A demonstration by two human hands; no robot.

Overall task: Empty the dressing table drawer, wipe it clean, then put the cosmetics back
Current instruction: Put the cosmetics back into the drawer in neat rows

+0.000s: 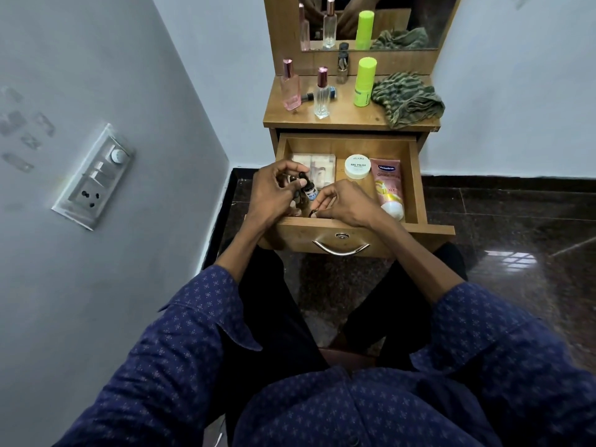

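Note:
The wooden drawer (416, 175) of the dressing table stands pulled open. Inside lie a clear flat box (317, 167), a white nail polish remover tub (357, 166) and a pink Vaseline tube (388, 188). Over the drawer's front left corner, my left hand (274, 196) grips a small dark dropper bottle with a blue label (310, 190). My right hand (346, 203) pinches a small dark item (312, 212) just inside the drawer front; what it is cannot be made out.
On the tabletop (348, 119) stand a pink perfume bottle (291, 87), a clear perfume bottle (322, 95), a small dark-capped bottle (342, 67), a lime green tube (365, 82) and a crumpled green striped cloth (408, 100). A mirror (371, 21) rises behind. A switchboard (96, 175) is on the left wall.

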